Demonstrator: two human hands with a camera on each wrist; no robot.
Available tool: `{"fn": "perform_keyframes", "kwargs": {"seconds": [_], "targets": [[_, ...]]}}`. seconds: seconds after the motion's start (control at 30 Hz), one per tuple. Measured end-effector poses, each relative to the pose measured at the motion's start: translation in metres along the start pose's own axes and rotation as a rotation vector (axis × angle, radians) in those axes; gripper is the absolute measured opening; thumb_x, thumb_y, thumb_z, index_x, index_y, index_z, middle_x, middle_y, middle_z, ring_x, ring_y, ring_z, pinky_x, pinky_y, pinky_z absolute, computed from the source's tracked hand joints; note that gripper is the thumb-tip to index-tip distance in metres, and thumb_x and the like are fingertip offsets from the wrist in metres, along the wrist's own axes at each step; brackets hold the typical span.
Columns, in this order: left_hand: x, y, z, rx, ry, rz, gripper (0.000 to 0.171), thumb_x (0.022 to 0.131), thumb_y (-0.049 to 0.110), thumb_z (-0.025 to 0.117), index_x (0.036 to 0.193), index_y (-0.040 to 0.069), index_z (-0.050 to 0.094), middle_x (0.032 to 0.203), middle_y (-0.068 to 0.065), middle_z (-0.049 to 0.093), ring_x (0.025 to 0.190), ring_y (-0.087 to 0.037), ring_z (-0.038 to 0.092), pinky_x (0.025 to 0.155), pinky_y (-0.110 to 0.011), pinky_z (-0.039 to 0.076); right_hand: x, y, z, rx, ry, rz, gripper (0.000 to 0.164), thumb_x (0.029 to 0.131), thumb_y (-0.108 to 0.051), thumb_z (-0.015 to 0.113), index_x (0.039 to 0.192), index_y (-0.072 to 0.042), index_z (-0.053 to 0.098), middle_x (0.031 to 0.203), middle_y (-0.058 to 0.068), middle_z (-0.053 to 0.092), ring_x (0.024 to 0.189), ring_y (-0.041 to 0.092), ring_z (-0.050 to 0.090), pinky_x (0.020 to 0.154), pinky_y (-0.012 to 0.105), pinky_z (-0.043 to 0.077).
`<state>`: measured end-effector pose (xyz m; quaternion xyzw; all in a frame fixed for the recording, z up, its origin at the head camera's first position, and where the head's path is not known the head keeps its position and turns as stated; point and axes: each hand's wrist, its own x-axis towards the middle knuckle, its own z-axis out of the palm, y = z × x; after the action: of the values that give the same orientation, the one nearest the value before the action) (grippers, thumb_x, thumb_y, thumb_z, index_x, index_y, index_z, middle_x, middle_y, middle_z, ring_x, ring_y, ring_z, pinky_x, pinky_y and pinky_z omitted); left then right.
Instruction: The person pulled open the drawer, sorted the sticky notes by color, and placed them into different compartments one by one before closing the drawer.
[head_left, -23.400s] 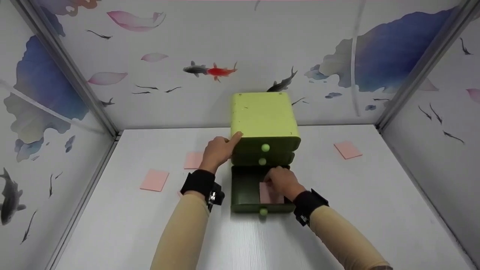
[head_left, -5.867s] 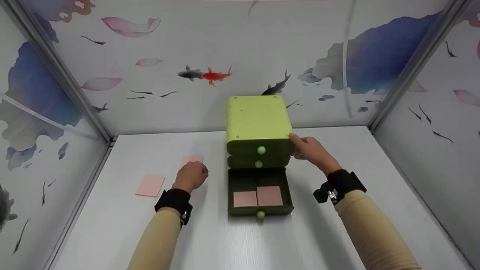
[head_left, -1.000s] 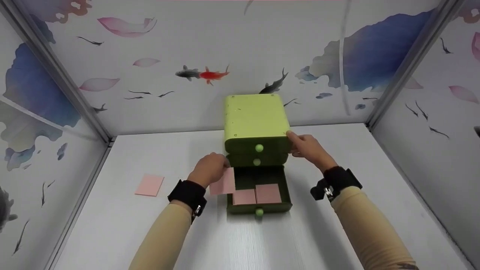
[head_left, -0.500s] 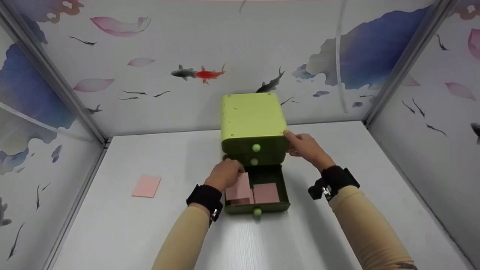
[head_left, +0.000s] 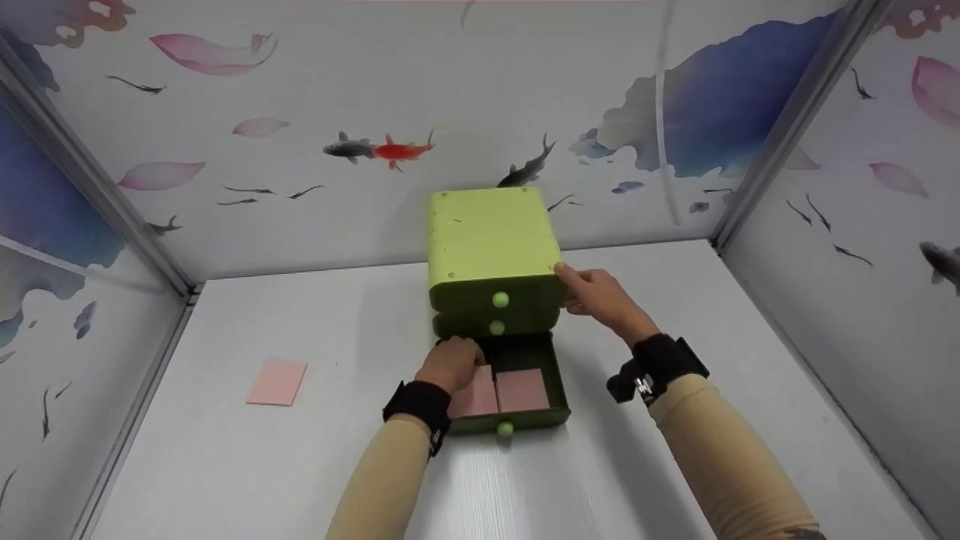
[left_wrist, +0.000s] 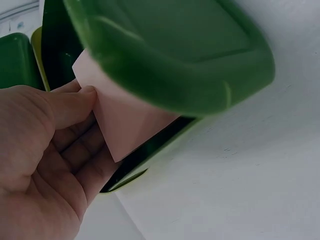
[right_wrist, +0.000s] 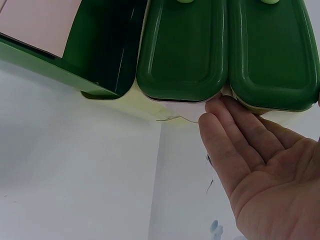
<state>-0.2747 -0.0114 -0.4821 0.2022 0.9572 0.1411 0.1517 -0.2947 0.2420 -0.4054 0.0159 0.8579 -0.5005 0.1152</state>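
Observation:
A lime-green cabinet [head_left: 491,232] with dark green fronts has its bottom drawer [head_left: 559,416] pulled out. My left hand [head_left: 451,363] reaches into the drawer's left side and pinches a pink sticky note pad [left_wrist: 127,117] between thumb and fingers, over the spot where another pad lay. Beside it in the drawer lies a second pink pad [head_left: 523,390]. My right hand [head_left: 600,298] rests against the cabinet's upper right side, thumb at the top front corner. The right wrist view shows its fingers [right_wrist: 220,145] straight along the cabinet's side.
One more pink pad [head_left: 277,382] lies on the white table [head_left: 225,465], to the left. Patterned panels [head_left: 360,82] enclose the table at the back and sides. The two upper drawers, with round knobs [head_left: 500,299], are pushed in.
My left hand has carried the pad rightward from the table and lowered it into the drawer's left side. My right hand stays at the cabinet. The head view has shifted slightly.

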Motion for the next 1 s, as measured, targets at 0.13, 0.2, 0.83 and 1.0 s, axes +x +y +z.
{"fn": "perform_keyframes", "kwargs": {"seconds": [0.13,0.2,0.83,1.0], "targets": [[0.001,-0.002,0.006,-0.02,-0.009,0.0,0.031,0.096,-0.002,0.054,0.117,0.012,0.071,0.122,-0.01,0.067,0.116,-0.03,0.06,0.097,-0.04,0.05,-0.001,-0.001,0.001,0.009,0.006,0.011,0.078,0.095,-0.065,0.04,0.124,0.005,0.057,0.12,0.02,0.062,0.11,0.028,0.062,0.099,0.043,0.05],[0.002,-0.002,0.007,-0.031,-0.018,-0.005,0.031,0.096,-0.002,0.054,0.117,0.013,0.071,0.123,-0.01,0.067,0.117,-0.03,0.06,0.098,-0.04,0.049,-0.001,-0.001,0.001,0.013,0.007,0.013,0.077,0.095,-0.065,0.041,0.123,0.005,0.058,0.119,0.019,0.062,0.11,0.028,0.062,0.099,0.042,0.05],[0.003,-0.008,0.018,-0.013,0.003,0.01,0.028,0.096,0.001,0.054,0.114,0.013,0.073,0.118,-0.008,0.069,0.11,-0.028,0.064,0.092,-0.041,0.052,0.0,0.0,0.0,-0.014,0.008,0.008,0.078,0.095,-0.066,0.039,0.124,0.004,0.058,0.122,0.02,0.063,0.11,0.028,0.063,0.096,0.039,0.052],[0.002,-0.008,0.017,-0.005,0.022,0.017,0.026,0.096,0.003,0.056,0.111,0.013,0.074,0.115,-0.008,0.07,0.107,-0.028,0.065,0.089,-0.04,0.053,0.0,0.0,0.0,-0.005,0.006,0.007,0.078,0.095,-0.066,0.039,0.126,0.004,0.058,0.121,0.02,0.063,0.11,0.029,0.064,0.096,0.039,0.052]]}}
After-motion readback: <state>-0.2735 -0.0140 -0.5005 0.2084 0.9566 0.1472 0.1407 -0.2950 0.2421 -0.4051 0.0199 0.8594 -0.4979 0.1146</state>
